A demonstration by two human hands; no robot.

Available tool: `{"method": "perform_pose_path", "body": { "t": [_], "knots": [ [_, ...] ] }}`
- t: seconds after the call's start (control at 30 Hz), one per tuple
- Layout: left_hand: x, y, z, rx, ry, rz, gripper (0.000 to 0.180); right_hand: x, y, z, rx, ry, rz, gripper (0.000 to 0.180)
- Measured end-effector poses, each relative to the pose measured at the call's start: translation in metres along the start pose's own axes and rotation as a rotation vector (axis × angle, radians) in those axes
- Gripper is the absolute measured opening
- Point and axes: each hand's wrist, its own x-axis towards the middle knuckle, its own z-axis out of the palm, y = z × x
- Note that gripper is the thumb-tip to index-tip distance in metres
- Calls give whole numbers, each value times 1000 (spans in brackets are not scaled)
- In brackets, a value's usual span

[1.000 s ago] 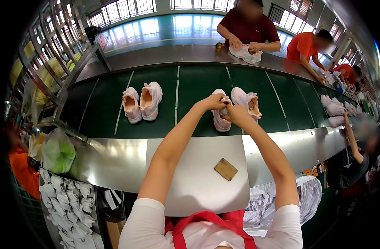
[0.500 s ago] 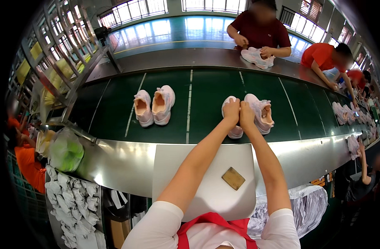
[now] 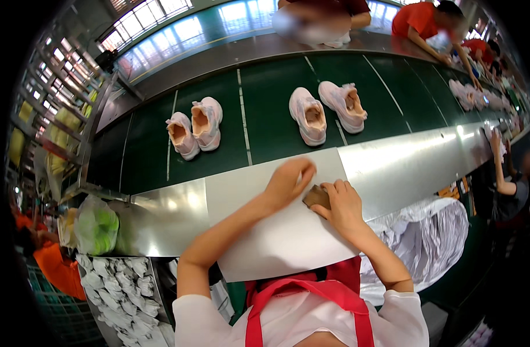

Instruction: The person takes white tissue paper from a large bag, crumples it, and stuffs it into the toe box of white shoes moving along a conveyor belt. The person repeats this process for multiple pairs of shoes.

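Note:
A small brown flat pad [image 3: 315, 196] lies on the white work board [image 3: 276, 237] in front of me. My right hand [image 3: 341, 203] is on the pad's right side, fingers curled over its edge. My left hand [image 3: 288, 181] is blurred, its bent fingers touching the pad's upper left corner. Beyond the board, a pair of pale pink sneakers [image 3: 309, 115] stands on the green conveyor belt [image 3: 265, 87], the second shoe [image 3: 346, 104] to its right. Both hands are well short of the shoes.
Another pink pair [image 3: 194, 126] sits further left on the belt. A steel ledge [image 3: 161, 214] runs along the belt's near side. A green bag [image 3: 97, 225] and a bin of white insoles [image 3: 117, 283] are at my left; crumpled silver plastic [image 3: 427, 231] is at my right. People work across the belt and on the right.
Both hands have drawn back from the right-hand pair of sneakers on the belt to the brown pad on the white board. The shoes stay on the belt.

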Motion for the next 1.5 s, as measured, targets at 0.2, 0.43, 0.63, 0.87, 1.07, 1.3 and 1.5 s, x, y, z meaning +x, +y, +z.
{"method": "perform_pose_path", "body": {
  "t": [0.2, 0.43, 0.63, 0.87, 1.07, 1.3, 1.5],
  "knots": [
    [-70, 4, 21, 310, -116, 318, 15, 4, 14, -4, 186, 75, 160, 21],
    [-65, 6, 26, 427, -57, 209, 24, -13, -3, -4, 304, -157, -49, 26],
    [-52, 15, 11, 412, -124, 437, 14, -1, 30, -16, 619, 69, 273, 39],
    [-56, 21, 36, 471, -210, 284, 12, -24, 44, 13, 367, 667, 149, 20],
    [-55, 22, 40, 453, -233, 220, 11, -182, 156, 50, 832, 860, 931, 17],
    [-61, 18, 36, 482, -225, 210, 8, -248, 233, 265, 676, 757, 1308, 50],
    [-63, 15, 31, 509, -231, 173, 8, -134, 170, 226, 667, 580, 981, 25]
  ]
}}
